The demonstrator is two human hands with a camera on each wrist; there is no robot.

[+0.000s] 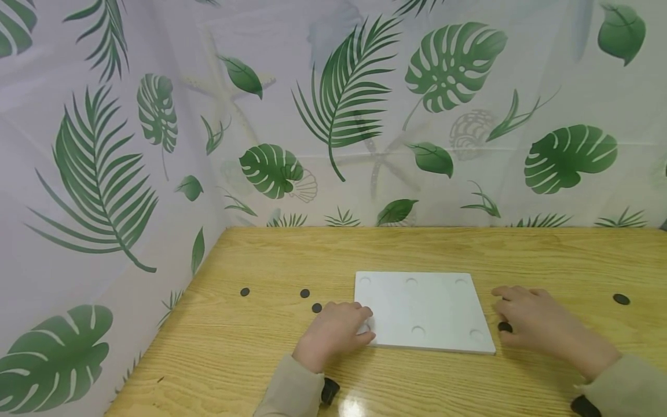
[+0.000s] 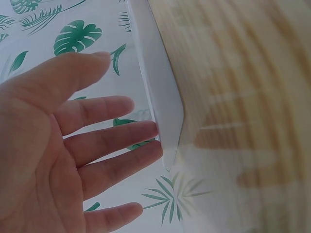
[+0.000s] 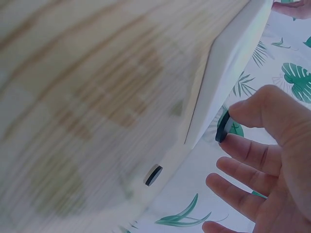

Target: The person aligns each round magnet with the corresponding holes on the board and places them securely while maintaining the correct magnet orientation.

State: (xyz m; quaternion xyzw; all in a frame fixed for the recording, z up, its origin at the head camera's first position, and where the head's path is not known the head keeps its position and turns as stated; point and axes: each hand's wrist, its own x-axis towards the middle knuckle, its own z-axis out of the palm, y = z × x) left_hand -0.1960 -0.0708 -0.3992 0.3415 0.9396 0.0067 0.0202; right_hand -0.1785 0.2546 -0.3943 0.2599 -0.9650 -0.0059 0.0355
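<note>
A white rectangular board (image 1: 422, 307) with several shallow round recesses lies flat on the wooden table (image 1: 292, 249). Over its left end is my left hand (image 1: 339, 330), fingers spread and apart, fingertips right at the board's edge in the left wrist view; one corner of the board is partly covered by it. My right hand (image 1: 542, 324), just beyond the board's right edge, pinches a small black disc (image 3: 223, 127) between thumb and index finger. The other fingers of that hand are loosely extended. The held disc also shows below the fingers in the head view.
Left of the board lie three more black discs, one far out (image 1: 245, 292), another (image 1: 304, 293) closer in, and a third disc (image 1: 316, 308) beside my left hand. A further disc (image 1: 621, 299) lies to the far right. Leaf-patterned cloth (image 1: 365, 202) hangs behind and left of the table.
</note>
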